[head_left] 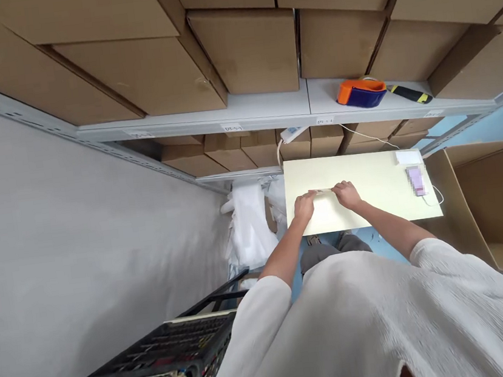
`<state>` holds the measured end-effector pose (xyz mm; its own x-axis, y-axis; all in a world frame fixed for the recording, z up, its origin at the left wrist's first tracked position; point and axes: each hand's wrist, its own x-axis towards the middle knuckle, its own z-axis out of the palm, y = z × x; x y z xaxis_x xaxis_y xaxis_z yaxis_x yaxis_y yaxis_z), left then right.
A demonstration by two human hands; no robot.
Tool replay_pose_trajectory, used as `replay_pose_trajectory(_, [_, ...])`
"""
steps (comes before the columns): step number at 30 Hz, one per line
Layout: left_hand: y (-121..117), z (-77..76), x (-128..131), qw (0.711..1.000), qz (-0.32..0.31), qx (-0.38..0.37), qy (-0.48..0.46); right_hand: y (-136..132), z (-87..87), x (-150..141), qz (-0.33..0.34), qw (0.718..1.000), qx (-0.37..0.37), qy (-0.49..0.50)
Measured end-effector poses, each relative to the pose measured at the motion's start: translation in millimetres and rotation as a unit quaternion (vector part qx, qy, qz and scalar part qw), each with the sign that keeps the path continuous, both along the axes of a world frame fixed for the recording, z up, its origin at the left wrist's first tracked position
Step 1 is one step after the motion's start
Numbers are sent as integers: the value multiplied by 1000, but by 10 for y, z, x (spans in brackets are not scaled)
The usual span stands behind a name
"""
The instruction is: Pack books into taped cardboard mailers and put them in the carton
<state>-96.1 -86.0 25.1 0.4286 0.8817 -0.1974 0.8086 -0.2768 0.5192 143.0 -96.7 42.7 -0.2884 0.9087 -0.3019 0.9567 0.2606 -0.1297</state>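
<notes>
Above a pale yellow tabletop (373, 173), a thin, pale flat item (322, 191) is stretched level between my two hands. It is seen nearly edge-on and too small to name. My left hand (305, 206) pinches its left end, with the fingers curled. At the right end, my right hand (347, 194) is closed on it in the same way. To the right on the tabletop lie a small white box (408, 157) and a blurred purple phone-like object (416, 181) with a white cable.
Cardboard boxes (248, 48) fill the shelves ahead. An orange and blue tape dispenser (361, 93) and a yellow-black cutter (410, 94) lie on the shelf edge. An open carton (500, 200) stands right; white packing material (250, 225) and a black crate (161, 349) with books are left.
</notes>
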Motion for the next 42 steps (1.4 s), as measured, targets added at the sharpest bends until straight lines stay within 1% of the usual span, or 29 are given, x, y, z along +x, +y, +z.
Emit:
replay_pose_trajectory(4, [66, -158, -43, 999, -23, -22, 26, 80, -191, -23, 0, 1000, -2, 15])
replay_pose_trajectory(7, [6, -270, -58, 997, -38, -43, 45, 94, -329, -29, 11, 1000, -13, 23])
replay_pose_trajectory(9, [-62, -327, -54, 996, -47, -51, 56, 69, -392, -28, 7, 999, -25, 20])
replay_pose_trajectory(13, [-131, -378, -29, 996, -43, -41, 64, -56, -425, -37, -42, 998, -39, 7])
replay_pose_trajectory(17, [-16, -380, 8, 996, -40, -41, 68, -191, -379, -104, -66, 996, -47, 31])
replay_pose_trajectory(20, [121, -398, 59, 995, -51, -45, 71, -246, -355, -203, -68, 994, -70, 45])
replay_pose_trajectory(22, [195, -431, 101, 994, -62, -50, 69, -270, -369, -275, -61, 993, -91, 51])
replay_pose_trajectory(25, [255, -508, 146, 993, -78, -63, 59, -306, -443, -354, -45, 990, -116, 62])
replay_pose_trajectory(29, [255, -604, 150, 990, -86, -88, 69, -335, -580, -364, -30, 989, -126, 78])
replay_pose_trajectory(32, [208, -620, 126, 989, -94, -90, 74, -308, -654, -334, -19, 989, -120, 86])
replay_pose_trajectory(35, [124, -599, 84, 988, -91, -91, 88, -235, -690, -331, -24, 989, -125, 79])
replay_pose_trajectory(39, [-14, -586, -14, 987, -78, -97, 99, -86, -714, -407, -28, 988, -137, 73])
replay_pose_trajectory(42, [-93, -594, -100, 988, -59, -95, 109, 49, -725, -491, -22, 985, -159, 67])
